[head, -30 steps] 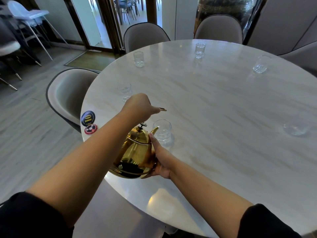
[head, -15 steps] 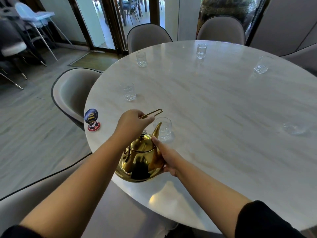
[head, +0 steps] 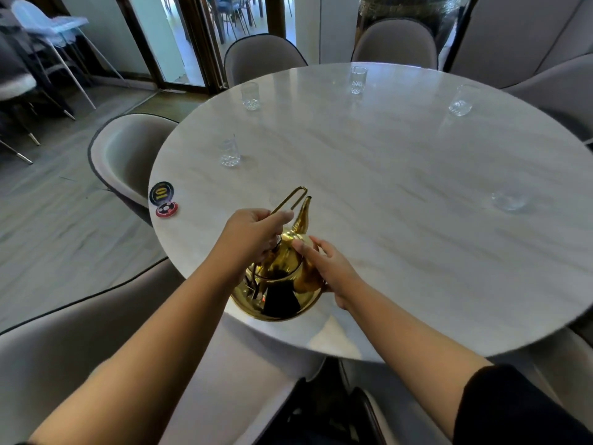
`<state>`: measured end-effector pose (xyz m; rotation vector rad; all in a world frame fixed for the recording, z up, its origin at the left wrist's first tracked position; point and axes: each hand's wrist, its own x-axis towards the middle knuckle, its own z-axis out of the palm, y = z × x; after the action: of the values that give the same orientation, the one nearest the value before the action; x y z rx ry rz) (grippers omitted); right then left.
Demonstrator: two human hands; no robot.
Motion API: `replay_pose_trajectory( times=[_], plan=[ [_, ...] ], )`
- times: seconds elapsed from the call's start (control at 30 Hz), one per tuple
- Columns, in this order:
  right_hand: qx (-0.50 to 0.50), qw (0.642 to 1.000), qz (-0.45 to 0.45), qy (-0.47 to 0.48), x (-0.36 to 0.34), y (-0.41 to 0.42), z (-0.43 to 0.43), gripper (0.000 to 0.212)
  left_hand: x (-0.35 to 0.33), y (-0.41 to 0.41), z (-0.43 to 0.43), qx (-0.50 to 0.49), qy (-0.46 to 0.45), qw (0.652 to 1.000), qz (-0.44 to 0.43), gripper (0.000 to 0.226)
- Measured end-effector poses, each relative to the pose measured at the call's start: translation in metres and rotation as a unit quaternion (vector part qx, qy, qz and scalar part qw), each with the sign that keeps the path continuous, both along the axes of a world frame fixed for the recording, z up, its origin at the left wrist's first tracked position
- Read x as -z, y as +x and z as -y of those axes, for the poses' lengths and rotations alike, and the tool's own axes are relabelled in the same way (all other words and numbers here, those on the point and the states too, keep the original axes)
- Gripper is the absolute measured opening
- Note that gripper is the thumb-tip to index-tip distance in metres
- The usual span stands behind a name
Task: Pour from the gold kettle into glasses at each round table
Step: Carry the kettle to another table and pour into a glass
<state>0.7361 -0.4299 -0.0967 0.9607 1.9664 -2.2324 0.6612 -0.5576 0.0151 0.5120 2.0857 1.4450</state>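
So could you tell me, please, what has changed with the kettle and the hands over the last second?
The kettle has tipped back upright from its pour, its spout now pointing up. The left hand keeps its grip on the handle. The right hand has shifted from under the body to its side, near the lid. The nearest glass is now hidden behind the kettle and hands. The other glasses, like the one at left, and the table stayed as they were.

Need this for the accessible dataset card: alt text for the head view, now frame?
Two bare hands hold a gold kettle above the near edge of a round marble table: left hand on the handle, right hand against its side. Five glasses are visible on the table, with grey chairs around it.
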Motion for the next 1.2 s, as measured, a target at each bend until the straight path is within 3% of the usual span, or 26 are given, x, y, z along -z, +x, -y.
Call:
replay_pose_trajectory(
  times=[0.23, 0.47, 0.63, 0.73, 0.83, 0.9, 1.03, 1.2],
  plan=[
    [0.075, 0.997, 0.010, 0.023, 0.003, 0.081, 0.014, 0.095, 0.002, 0.062, 0.006, 0.078, 0.019, 0.997, 0.010, 0.036],
    [0.211, 0.977, -0.021, 0.027, -0.004, 0.165, 0.054, 0.100, -0.007, 0.121, 0.022, 0.204, 0.025, 0.979, 0.010, 0.038],
    [0.302, 0.953, -0.031, 0.008, -0.013, 0.225, 0.090, 0.079, -0.015, 0.163, 0.031, 0.277, 0.019, 0.961, 0.009, 0.037],
    [0.339, 0.940, -0.019, 0.020, -0.015, 0.258, 0.105, 0.096, -0.018, 0.191, 0.031, 0.320, 0.016, 0.947, 0.005, 0.038],
    [0.375, 0.927, -0.008, 0.020, -0.020, 0.293, 0.112, 0.090, -0.017, 0.221, 0.027, 0.361, 0.018, 0.932, 0.006, 0.039],
    [0.390, 0.921, 0.003, 0.018, -0.018, 0.316, 0.112, 0.100, -0.016, 0.240, 0.021, 0.380, 0.020, 0.925, 0.009, 0.039],
    [0.428, 0.904, 0.009, 0.011, -0.018, 0.360, 0.104, 0.084, -0.015, 0.281, 0.002, 0.414, 0.023, 0.910, 0.001, 0.040],
    [0.454, 0.891, 0.009, 0.005, -0.017, 0.417, 0.077, 0.084, -0.016, 0.338, -0.029, 0.434, 0.024, 0.900, -0.012, 0.041]
  ],
)
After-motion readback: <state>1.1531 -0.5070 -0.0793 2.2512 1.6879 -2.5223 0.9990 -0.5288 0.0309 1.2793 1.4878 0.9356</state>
